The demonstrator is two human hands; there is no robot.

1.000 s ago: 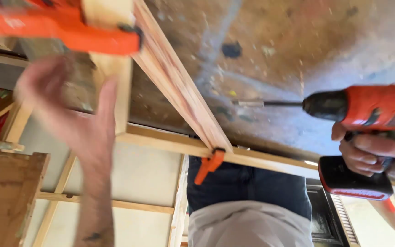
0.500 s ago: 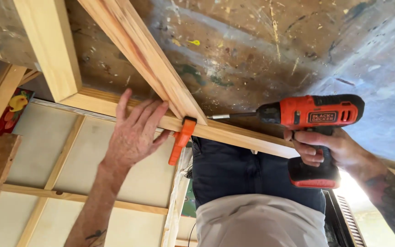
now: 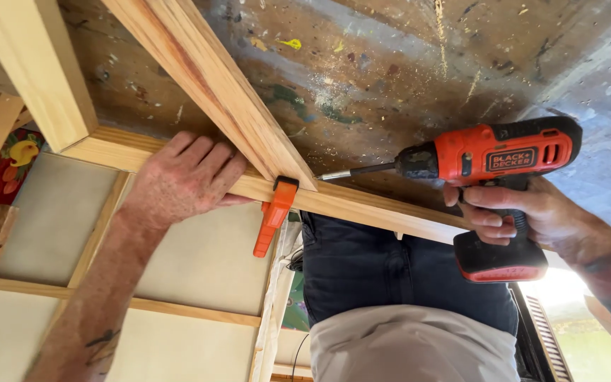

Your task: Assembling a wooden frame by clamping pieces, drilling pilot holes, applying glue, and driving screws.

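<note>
Orange-and-black drill (image 3: 493,166), clamped in the right hand (image 3: 525,216), lies nearly level, its steel bit pointing toward nine o'clock at the pale pine rail (image 3: 362,205); left hand (image 3: 182,177) fingers together press that rail.

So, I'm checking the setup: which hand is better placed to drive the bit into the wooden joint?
The right hand: it holds the orange cordless drill, bit aimed at the pale wooden frame joint.

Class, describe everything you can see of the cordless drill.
The cordless drill has an orange plastic body, a black chuck and handle, and a black-and-orange battery base. Its thin metal bit points left, its tip at the wooden strip near the orange clamp. It lies about level. The right hand wraps its handle.
</note>
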